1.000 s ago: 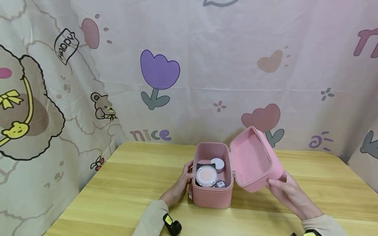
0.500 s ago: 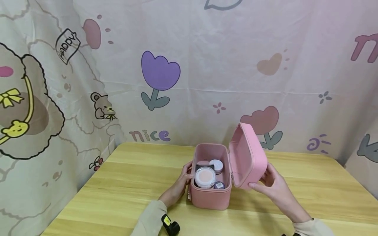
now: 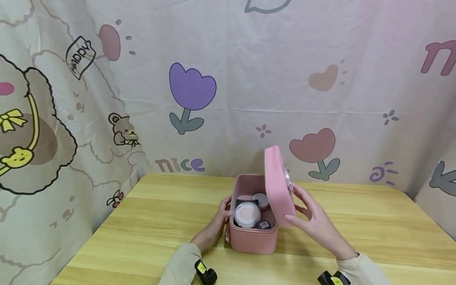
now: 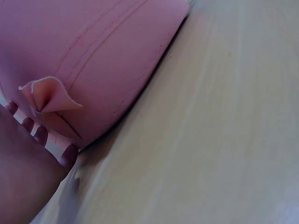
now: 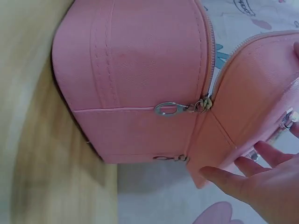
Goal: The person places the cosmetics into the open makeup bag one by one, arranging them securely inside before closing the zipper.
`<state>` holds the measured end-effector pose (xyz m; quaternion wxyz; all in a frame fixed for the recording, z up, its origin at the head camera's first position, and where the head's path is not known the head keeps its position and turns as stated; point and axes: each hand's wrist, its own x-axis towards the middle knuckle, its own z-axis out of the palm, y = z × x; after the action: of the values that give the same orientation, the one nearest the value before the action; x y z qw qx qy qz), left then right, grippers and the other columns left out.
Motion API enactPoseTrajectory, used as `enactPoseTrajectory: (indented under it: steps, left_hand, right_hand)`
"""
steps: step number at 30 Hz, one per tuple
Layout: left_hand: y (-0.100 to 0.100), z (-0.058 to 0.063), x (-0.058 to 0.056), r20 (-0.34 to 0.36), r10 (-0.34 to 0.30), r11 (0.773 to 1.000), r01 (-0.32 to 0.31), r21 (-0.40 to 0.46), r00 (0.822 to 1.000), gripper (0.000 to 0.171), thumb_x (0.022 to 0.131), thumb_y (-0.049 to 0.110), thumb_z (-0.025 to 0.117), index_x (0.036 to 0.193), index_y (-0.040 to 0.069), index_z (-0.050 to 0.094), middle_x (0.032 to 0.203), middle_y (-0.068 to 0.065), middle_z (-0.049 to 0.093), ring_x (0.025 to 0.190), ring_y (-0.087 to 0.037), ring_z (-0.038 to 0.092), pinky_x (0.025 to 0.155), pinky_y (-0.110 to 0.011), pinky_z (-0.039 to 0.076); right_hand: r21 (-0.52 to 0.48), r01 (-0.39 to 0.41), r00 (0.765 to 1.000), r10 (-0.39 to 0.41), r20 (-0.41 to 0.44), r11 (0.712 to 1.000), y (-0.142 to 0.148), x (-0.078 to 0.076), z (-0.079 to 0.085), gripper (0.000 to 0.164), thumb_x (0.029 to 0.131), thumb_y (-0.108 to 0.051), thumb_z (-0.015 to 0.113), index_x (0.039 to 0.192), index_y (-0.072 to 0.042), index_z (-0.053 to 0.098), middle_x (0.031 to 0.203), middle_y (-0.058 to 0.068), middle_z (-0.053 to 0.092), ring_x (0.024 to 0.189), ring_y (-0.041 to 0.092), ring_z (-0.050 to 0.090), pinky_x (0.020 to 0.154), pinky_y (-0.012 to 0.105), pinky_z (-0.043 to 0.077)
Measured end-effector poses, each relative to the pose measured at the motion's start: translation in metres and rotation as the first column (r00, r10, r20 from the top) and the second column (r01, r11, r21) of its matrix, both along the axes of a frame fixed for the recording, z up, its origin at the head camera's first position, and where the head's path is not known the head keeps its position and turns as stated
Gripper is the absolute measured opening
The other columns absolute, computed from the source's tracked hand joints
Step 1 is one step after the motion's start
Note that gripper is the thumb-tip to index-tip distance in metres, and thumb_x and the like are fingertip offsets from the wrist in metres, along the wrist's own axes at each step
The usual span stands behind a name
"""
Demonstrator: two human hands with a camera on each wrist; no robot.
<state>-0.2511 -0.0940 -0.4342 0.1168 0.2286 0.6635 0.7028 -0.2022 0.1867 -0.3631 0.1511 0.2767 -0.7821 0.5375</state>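
A pink zippered vanity case [image 3: 253,240] stands on the table with its hinged lid [image 3: 277,186] tilted up, partly covering the opening. Inside lie a round clear-rimmed compact [image 3: 247,215], a white round jar [image 3: 261,201] partly behind the lid, a small dark-sided pot [image 3: 263,225] and a flat black item. My left hand [image 3: 215,224] rests against the case's left side, by a small pink bow [image 4: 51,95]. My right hand [image 3: 318,221] holds the lid, its thumb at the near edge and its fingers spread by the metal handle [image 3: 288,179].
The case stands on a wooden table [image 3: 160,225]. A patterned cloth [image 3: 231,79] hangs behind and to the left. Zipper pulls [image 5: 169,109] hang near the hinge side. Each wrist wears a black camera [image 3: 206,273].
My right hand has swung the lid up and leftward, from leaning far out to the right to standing nearly upright over the opening. The left hand and the case's body stay in place.
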Motion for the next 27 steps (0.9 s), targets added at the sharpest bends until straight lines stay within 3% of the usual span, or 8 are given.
enactPoseTrajectory:
  steps: [5,10,14,18,22,24,27]
  left_hand:
    - [0.001,-0.001,-0.001,-0.005,-0.005,1.000,0.005,0.012,1.000,0.072,0.089,0.023,0.034,0.152,0.003,0.005,0.157,-0.021,0.003,0.143,-0.036,0.003,0.111,-0.050,0.001]
    - [0.000,-0.002,0.000,0.009,-0.001,1.000,0.001,0.004,1.000,0.071,0.090,0.023,0.034,0.152,0.004,0.005,0.158,-0.019,0.002,0.143,-0.036,0.004,0.111,-0.052,0.000]
    - [0.000,-0.002,-0.001,0.017,0.005,1.000,-0.005,-0.013,1.000,0.073,0.089,0.023,0.034,0.153,0.006,0.004,0.158,-0.018,0.003,0.143,-0.035,0.002,0.112,-0.053,-0.001]
    - [-0.001,-0.003,-0.001,0.029,0.004,1.000,-0.004,-0.027,1.000,0.072,0.089,0.023,0.032,0.153,0.006,0.002,0.158,-0.019,0.001,0.143,-0.036,-0.001,0.112,-0.055,-0.004]
    - [-0.002,-0.003,-0.001,0.026,-0.014,0.999,0.015,-0.035,1.000,0.072,0.090,0.025,0.031,0.153,0.008,0.001,0.158,-0.018,-0.002,0.143,-0.037,-0.001,0.111,-0.057,-0.004]
    - [-0.003,-0.003,-0.001,0.018,-0.028,0.999,0.029,-0.033,0.999,0.072,0.091,0.027,0.031,0.153,0.009,0.000,0.159,-0.017,-0.004,0.143,-0.036,-0.002,0.111,-0.057,-0.004]
    - [-0.004,-0.004,-0.001,0.009,-0.062,0.998,0.062,-0.016,0.998,0.071,0.092,0.027,0.027,0.154,0.009,-0.002,0.159,-0.017,-0.004,0.142,-0.029,0.003,0.113,-0.049,0.002]
  right_hand:
    - [0.096,0.070,0.997,-0.067,-0.034,0.993,-0.009,0.001,0.002,0.074,0.082,-0.007,0.075,0.146,-0.011,0.039,0.146,0.016,0.041,0.125,0.039,0.045,0.097,0.043,0.045]
    - [0.188,0.108,0.986,-0.081,-0.145,0.976,-0.017,-0.001,0.001,0.075,0.080,-0.016,0.078,0.146,-0.016,0.043,0.148,0.008,0.041,0.132,0.034,0.039,0.101,0.062,0.033]
    - [0.213,0.100,0.982,-0.063,-0.177,0.972,-0.018,-0.004,-0.003,0.072,0.081,-0.016,0.077,0.145,-0.011,0.044,0.152,0.001,0.037,0.138,0.020,0.031,0.102,0.063,0.029]
    - [0.207,0.101,0.986,-0.070,-0.154,0.973,-0.016,-0.006,-0.006,0.062,0.082,-0.014,0.076,0.139,-0.009,0.051,0.151,0.001,0.039,0.138,0.011,0.031,0.104,0.056,0.029]
    - [0.232,0.098,0.987,-0.065,-0.149,0.968,-0.014,-0.009,-0.008,0.052,0.085,-0.015,0.074,0.134,-0.012,0.057,0.147,0.002,0.044,0.138,0.016,0.033,0.108,0.045,0.029]
    - [0.279,0.085,0.984,-0.036,-0.175,0.956,-0.011,-0.011,-0.009,0.051,0.085,-0.017,0.073,0.133,-0.013,0.058,0.146,0.003,0.044,0.138,0.019,0.032,0.107,0.047,0.029]
    - [0.397,0.083,0.967,0.023,-0.255,0.914,-0.005,-0.012,-0.011,0.056,0.085,-0.024,0.073,0.137,-0.014,0.055,0.148,0.003,0.042,0.140,0.023,0.029,0.102,0.057,0.033]
